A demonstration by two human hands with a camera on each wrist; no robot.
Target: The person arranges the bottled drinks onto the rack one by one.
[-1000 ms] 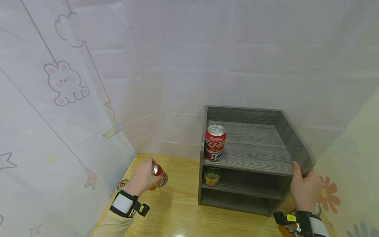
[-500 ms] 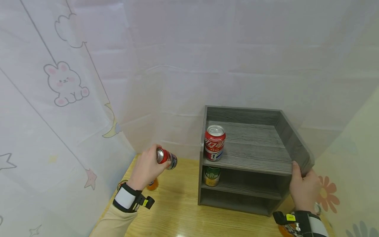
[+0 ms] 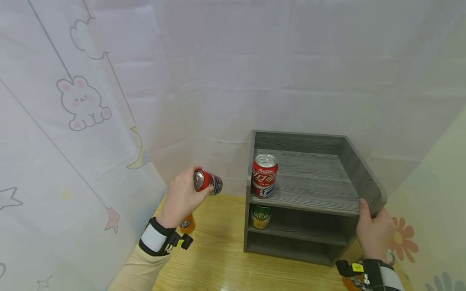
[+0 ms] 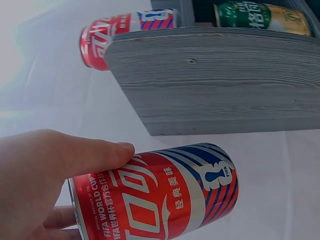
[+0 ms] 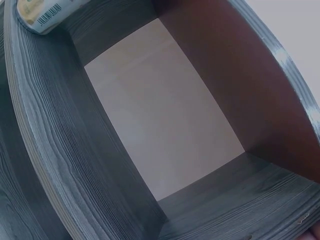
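Your left hand (image 3: 181,197) grips a tilted red drink can (image 3: 207,182); your right hand (image 3: 375,230), fingers apparently curled, holds the grey wooden shelf's (image 3: 313,194) corner.

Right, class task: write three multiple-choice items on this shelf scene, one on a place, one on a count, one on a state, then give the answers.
1. Where does the green can stand?
A top shelf
B middle shelf
C table

2. How many cans stand in the shelf unit?
A one
B two
C four

3. How does the left hand carry its red can?
A upright
B tipped sideways
C crushed

Answers: 1 B, it stands below the upright red can. 2 B, one red, one green. 3 B, its top faces the camera.
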